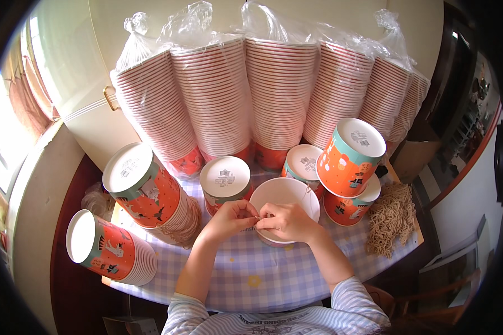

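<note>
An upright white paper cup (284,195) stands on a table covered with a lilac-and-white checked cloth (251,273), and everything else is placed around it. The left hand (232,219) and right hand (285,220) meet at the cup's near rim, fingertips pinched together against each other on something thin; what they grip is too small to tell, though a fine cord (307,192) runs up across the cup's mouth from the right hand.

Just behind the cup stand upside-down cups with orange and teal printing (224,181), and to its right two more are stacked, the top one tilted (352,156). Left of the cup, two nested stacks lie on their sides (145,190) (the nearer one (109,248) at the table's edge). A heap of tan string loops (391,218) rests right of the cup. Farther behind, tall red-rimmed cup stacks in clear plastic bags (279,89) lean against a cream wall. A curtained window (17,111) glows far left.
</note>
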The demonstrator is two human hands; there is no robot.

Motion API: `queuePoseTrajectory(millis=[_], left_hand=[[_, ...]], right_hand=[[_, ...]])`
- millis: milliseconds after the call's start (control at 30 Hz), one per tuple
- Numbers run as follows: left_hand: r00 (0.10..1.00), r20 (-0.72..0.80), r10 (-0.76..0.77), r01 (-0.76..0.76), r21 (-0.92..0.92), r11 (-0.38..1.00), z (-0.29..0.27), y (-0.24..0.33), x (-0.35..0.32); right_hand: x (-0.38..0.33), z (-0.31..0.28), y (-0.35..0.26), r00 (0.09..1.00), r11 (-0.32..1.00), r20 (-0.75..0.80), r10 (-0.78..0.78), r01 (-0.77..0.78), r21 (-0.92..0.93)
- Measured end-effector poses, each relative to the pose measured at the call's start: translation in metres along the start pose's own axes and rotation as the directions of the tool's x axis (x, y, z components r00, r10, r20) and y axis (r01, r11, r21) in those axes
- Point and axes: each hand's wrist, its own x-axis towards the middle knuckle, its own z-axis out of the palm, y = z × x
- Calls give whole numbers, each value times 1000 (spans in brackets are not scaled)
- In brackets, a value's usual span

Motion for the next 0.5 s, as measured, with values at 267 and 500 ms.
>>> queuePoseTrajectory(millis=[267,500], left_hand=[[1000,7,14,-14,1,1000,-1,-2,-1],[1000,-22,-5,6,64,998,-1,1,-2]], right_hand=[[4,-1,-1,994,984,-92,62,-46,173],[2,-1,4,971,931,-25,236,-218,293]])
